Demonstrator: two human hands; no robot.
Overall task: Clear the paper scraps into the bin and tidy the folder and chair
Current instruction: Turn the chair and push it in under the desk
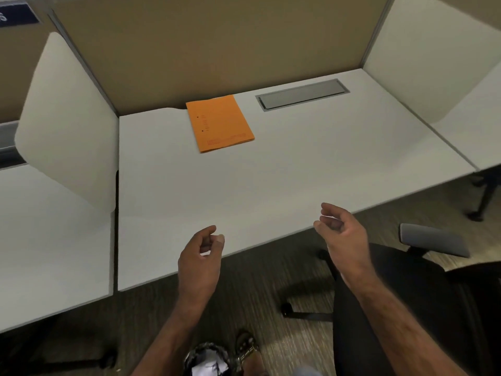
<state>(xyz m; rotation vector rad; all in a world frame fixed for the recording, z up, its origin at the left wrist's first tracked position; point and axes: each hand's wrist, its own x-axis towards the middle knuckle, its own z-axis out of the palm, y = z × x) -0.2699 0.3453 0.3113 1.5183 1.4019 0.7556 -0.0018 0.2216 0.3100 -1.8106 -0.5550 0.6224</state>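
An orange folder (220, 122) lies flat at the back of the white desk (271, 185), against the brown partition. Over the desk's front edge my left hand (202, 260) hangs with its fingers loosely curled and nothing in it. My right hand (343, 234) is also empty, fingers apart, near the front edge to the right. Down on the floor by my feet stands a dark bin (207, 358) with white paper scraps (208, 367) inside. A black office chair (423, 289) with a grey armrest (433, 240) stands to the right, under my right forearm.
White side dividers (67, 137) flank the desk on both sides. A grey cable hatch (302, 94) is set into the desk at the back right. A neighbouring desk (48, 240) lies to the left. Another chair's base (482, 196) shows at the far right. A sandalled foot (248, 348) rests beside the bin.
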